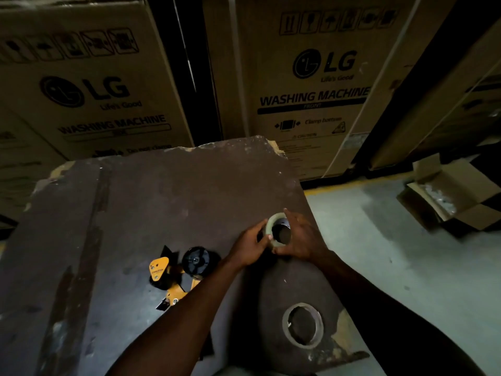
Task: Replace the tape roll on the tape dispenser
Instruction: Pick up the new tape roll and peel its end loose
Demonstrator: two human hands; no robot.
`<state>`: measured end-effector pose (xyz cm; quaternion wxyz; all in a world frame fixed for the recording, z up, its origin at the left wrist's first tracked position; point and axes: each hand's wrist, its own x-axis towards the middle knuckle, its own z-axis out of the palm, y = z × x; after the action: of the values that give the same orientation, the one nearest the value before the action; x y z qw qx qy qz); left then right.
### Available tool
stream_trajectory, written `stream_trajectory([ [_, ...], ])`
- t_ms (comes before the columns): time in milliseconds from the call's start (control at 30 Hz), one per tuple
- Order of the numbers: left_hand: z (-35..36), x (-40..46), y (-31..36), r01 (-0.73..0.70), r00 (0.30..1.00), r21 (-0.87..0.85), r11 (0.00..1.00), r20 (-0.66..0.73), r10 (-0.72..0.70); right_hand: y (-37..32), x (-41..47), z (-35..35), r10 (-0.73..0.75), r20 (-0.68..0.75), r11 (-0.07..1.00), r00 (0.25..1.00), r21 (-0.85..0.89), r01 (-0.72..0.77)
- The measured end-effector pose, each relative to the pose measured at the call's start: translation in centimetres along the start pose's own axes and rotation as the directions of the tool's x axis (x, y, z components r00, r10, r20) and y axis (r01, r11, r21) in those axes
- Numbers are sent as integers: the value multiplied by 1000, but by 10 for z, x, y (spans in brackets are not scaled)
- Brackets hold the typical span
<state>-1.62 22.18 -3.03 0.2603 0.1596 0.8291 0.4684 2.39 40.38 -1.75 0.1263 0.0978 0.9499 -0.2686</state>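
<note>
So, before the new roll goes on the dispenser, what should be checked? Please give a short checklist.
1. New tape roll held by both hands, left hand and right hand: ok.
2. Dispenser lying on the table, untouched: ok.
3. Dispenser hub free of a roll: ok.
4. Empty core lying apart from the dispenser: ok.
5. Loose tape end found: cannot tell.

Head camera looks steeply down, close over a worn table (168, 191).

Left box (89, 85): "LG Life's Good WASHING MACHINE". Right box (306, 85), beside it: the same, plus "FRONT" and "Clamp bottom".
</note>
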Motion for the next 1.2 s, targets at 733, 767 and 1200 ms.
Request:
stream_trajectory([
  [733, -93, -134, 33, -203, 977, -247, 947, -116, 179, -122, -103, 4, 77, -30, 512, 997, 859, -13],
  [767, -94, -139, 33, -218, 974, -247, 944, -122, 193, -128, -106, 3, 75, -9, 468, 997, 883, -27],
  [1200, -99, -178, 39, -235, 963, -493, 838, -236, 131, -184, -124, -15, -2, 254, 375, 967, 897, -234],
])
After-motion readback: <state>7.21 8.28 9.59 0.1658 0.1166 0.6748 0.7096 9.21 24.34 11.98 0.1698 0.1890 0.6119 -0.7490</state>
